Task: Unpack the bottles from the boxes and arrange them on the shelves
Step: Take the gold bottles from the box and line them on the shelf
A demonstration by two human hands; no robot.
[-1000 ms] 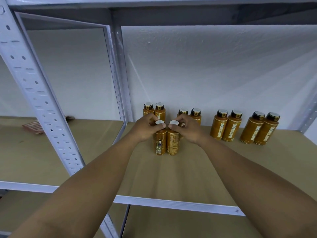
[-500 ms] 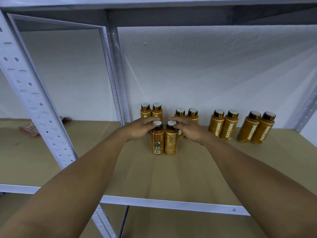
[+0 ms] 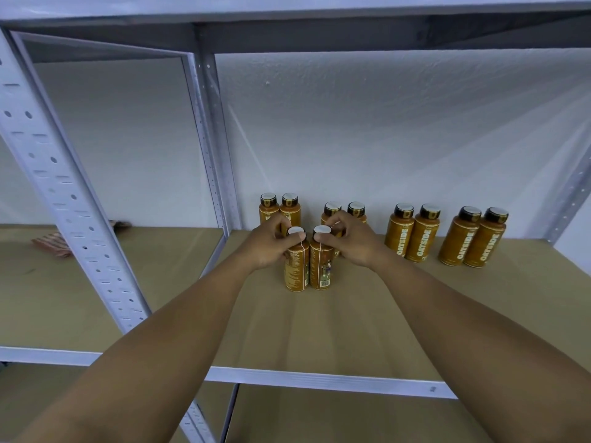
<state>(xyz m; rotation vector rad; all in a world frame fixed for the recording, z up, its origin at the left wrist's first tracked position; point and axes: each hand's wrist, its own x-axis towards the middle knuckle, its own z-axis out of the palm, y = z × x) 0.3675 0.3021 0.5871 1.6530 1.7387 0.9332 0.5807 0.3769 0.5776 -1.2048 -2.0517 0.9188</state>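
Note:
Two amber bottles stand side by side on the brown shelf board (image 3: 335, 330), in front of a back row of several like bottles. My left hand (image 3: 267, 244) grips the cap and neck of the left front bottle (image 3: 295, 270). My right hand (image 3: 351, 241) grips the cap of the right front bottle (image 3: 323, 266). Both front bottles stand upright with their back labels toward me. Behind them are a left pair (image 3: 279, 209), a partly hidden middle pair (image 3: 332, 209), and two pairs at the right (image 3: 412, 235) (image 3: 473, 239) marked OATSIDE.
A white perforated upright (image 3: 64, 199) crosses the left foreground, and another post (image 3: 217, 145) stands at the back next to the left pair. The shelf's white front rail (image 3: 319, 378) runs below my arms. A striped cloth (image 3: 54, 243) lies on the neighbouring shelf at left.
Both front bottles have been turned: the pictured, barcoded label now shows on the right bottle instead of the left. My hands stay on the caps. The view has shifted slightly.

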